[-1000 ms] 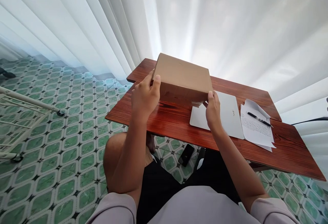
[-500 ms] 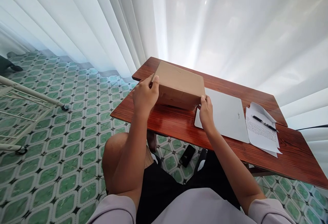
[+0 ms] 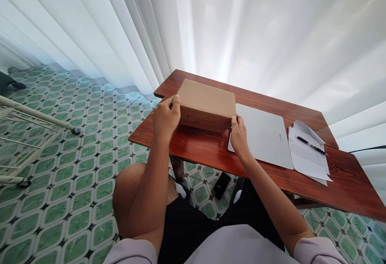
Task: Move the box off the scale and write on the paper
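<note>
A brown cardboard box [image 3: 208, 99] is at the left part of the reddish wooden table [image 3: 196, 145], between my two hands. My left hand [image 3: 166, 117] grips its left end, thumb on the near top corner and the other fingers out of sight behind. At the near right corner, my right hand [image 3: 239, 135] holds the box with thumb and fingers pressed to its side. Whether the underside rests fully on the wood I cannot tell. Just right of the box lies a closed silver laptop [image 3: 265, 137], with my right hand over its left edge.
Handwritten papers [image 3: 307, 157] with a black pen [image 3: 310, 145] on top lie right of the laptop. A dark phone [image 3: 221, 185] is on the tiled floor below the table. A white wheeled rack [image 3: 36, 115] stands at left; white curtains [image 3: 229, 22] hang behind.
The box has shifted slightly left and toward me, with both hands moving along on it. My left knee has moved a little left. Laptop and papers stay put.
</note>
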`<action>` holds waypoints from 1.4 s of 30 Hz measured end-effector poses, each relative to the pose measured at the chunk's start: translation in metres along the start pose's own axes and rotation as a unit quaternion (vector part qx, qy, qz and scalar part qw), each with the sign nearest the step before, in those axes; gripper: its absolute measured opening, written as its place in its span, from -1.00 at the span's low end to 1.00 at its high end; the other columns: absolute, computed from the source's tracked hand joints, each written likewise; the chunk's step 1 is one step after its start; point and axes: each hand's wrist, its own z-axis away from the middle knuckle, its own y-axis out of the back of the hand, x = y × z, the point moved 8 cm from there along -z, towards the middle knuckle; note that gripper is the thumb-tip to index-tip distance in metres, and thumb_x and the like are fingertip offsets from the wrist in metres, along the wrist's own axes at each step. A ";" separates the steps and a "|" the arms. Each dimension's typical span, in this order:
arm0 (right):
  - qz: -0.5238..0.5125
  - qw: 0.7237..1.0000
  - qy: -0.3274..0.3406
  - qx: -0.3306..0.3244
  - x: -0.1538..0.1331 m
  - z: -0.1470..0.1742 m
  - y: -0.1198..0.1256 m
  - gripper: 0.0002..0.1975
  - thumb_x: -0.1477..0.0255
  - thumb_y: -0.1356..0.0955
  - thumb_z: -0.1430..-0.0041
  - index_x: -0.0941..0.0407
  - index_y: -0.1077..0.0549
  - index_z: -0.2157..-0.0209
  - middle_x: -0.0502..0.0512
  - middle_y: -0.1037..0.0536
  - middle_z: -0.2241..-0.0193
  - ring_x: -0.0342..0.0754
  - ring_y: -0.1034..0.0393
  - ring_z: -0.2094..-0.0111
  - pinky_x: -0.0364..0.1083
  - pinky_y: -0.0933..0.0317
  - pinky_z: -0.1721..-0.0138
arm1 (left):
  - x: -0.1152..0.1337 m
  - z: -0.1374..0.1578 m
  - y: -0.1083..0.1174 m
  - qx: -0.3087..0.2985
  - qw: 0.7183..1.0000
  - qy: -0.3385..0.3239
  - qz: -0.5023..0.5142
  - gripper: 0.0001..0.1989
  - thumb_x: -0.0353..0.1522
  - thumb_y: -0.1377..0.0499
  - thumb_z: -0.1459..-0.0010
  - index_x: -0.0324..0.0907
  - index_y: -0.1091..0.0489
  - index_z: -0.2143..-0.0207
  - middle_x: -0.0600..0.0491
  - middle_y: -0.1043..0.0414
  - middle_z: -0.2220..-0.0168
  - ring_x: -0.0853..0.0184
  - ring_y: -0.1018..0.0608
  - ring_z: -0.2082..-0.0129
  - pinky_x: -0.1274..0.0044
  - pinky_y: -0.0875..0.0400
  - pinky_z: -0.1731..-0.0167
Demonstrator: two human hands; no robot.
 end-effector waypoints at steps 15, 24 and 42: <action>0.013 1.000 -0.009 -0.007 -0.008 0.007 -0.002 -0.48 0.06 -0.16 -0.35 0.10 -0.34 -0.14 0.24 -0.49 -0.11 0.15 -0.38 -0.11 0.13 -0.27 -0.11 | -0.013 0.001 -0.006 -0.029 0.998 0.034 -0.040 -0.54 -0.15 0.11 -0.34 -0.10 -0.52 0.03 -0.15 -0.52 0.00 -0.04 -0.48 -0.02 0.31 -0.27 0.02; 0.008 1.000 0.007 -0.011 -0.010 0.008 -0.003 -0.51 0.07 -0.20 -0.36 0.04 -0.40 -0.14 0.18 -0.52 -0.10 0.12 -0.43 -0.08 0.13 -0.32 -0.10 | -0.016 0.001 -0.011 -0.049 0.995 0.062 -0.052 -0.55 -0.18 0.15 -0.33 -0.13 -0.48 0.11 -0.23 -0.50 0.02 -0.10 -0.47 -0.03 0.22 -0.28 -0.01; 0.029 0.995 0.071 -0.065 -0.023 0.030 0.022 -0.56 0.20 -0.20 -0.39 0.04 -0.37 -0.20 0.19 -0.41 -0.20 0.08 -0.29 -0.22 0.13 -0.29 -0.18 | 0.043 0.024 0.008 0.101 0.987 -0.126 -0.027 -0.48 -0.36 0.05 -0.28 -0.26 -0.32 -0.24 -0.15 -0.34 -0.21 0.10 -0.26 -0.31 0.29 -0.11 -0.32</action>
